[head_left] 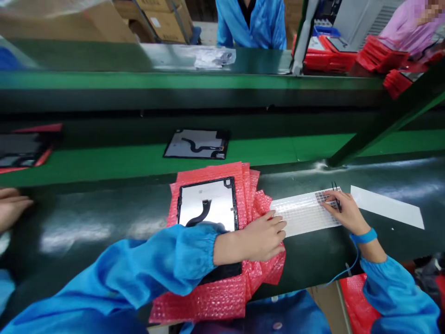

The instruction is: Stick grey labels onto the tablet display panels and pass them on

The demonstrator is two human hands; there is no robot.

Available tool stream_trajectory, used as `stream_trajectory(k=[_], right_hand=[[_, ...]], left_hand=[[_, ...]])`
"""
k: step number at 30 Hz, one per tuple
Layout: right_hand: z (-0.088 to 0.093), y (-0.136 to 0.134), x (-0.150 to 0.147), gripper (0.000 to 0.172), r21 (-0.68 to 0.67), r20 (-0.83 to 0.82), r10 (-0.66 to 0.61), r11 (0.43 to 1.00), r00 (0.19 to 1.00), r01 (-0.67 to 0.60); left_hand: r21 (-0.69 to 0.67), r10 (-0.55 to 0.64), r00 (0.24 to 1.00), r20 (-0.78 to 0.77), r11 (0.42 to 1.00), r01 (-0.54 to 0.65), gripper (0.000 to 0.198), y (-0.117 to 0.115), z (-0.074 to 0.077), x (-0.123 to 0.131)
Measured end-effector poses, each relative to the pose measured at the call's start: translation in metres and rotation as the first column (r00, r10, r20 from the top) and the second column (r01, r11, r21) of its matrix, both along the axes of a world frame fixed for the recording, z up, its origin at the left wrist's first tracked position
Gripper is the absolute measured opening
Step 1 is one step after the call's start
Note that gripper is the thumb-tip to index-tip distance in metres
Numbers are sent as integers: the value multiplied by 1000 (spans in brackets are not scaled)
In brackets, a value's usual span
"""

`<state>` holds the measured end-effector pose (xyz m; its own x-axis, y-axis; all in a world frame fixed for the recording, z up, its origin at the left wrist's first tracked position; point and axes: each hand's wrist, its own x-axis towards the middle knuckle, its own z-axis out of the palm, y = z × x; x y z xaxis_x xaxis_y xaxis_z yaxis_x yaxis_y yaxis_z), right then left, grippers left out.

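Observation:
My right hand, with a blue wrist strap, grips dark tweezers over the right end of a white sheet of small stickers. Dark grid cells show at that end. Fingers stretched out, my left hand lies palm down at the sheet's left edge and over red bubble-wrap bags. Under my left forearm is a tablet screen panel, silver with a black frame and a black ribbon cable. My sleeve hides part of it.
Another screen panel lies on the green strip ahead. A blank white strip is at right, beside a slanted green post. Another person's hand is at far left. A person in blue is across the bench.

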<state>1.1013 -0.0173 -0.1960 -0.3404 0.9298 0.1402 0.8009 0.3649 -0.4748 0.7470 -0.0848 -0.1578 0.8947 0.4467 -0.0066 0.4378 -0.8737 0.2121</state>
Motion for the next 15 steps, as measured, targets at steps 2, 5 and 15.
stream_trajectory(k=[2, 5, 15], right_hand=[[0, -1, 0, 30, 104, 49, 17, 994, 999, -22], [9, -3, -7, 30, 216, 38, -13, 976, 999, 5], [-15, 8, -86, 34, 113, -189, 103, 990, 977, -82]], left_hand=[[-5, -25, 998, 63, 1000, 25, 43, -1, 14, -5], [-13, 100, 971, 215, 995, -99, 41, 17, 43, -30], [-176, 1000, 15, 13, 17, -984, 25, 153, 66, -231]])
